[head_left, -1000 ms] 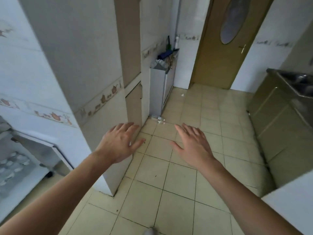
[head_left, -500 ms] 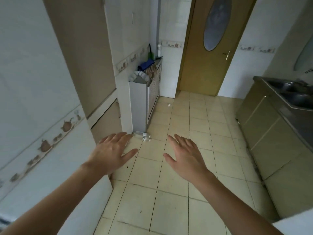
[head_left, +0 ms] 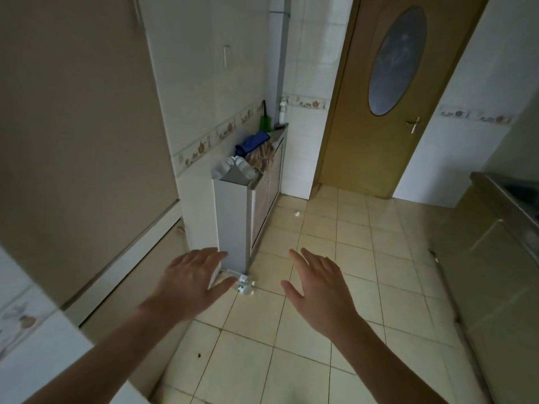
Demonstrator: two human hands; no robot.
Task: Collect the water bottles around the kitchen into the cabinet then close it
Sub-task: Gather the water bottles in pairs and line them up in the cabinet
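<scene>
On floor by low cabinet [head_left: 232, 220] foot: bottle [head_left: 244, 283] now nearer than a second ago. Left hand [head_left: 191, 282], right hand [head_left: 319, 290] open, empty; pickup likely next.

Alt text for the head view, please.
Both bare hands, left hand and right hand, reach forward open and empty over a tiled floor toward a water bottle lying at the foot of a narrow cabinet.

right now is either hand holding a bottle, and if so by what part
Nothing is held. The left hand and right hand are both open and empty, fingers spread above the floor. A bottle lies on the tiles between them, not gripped.
</scene>
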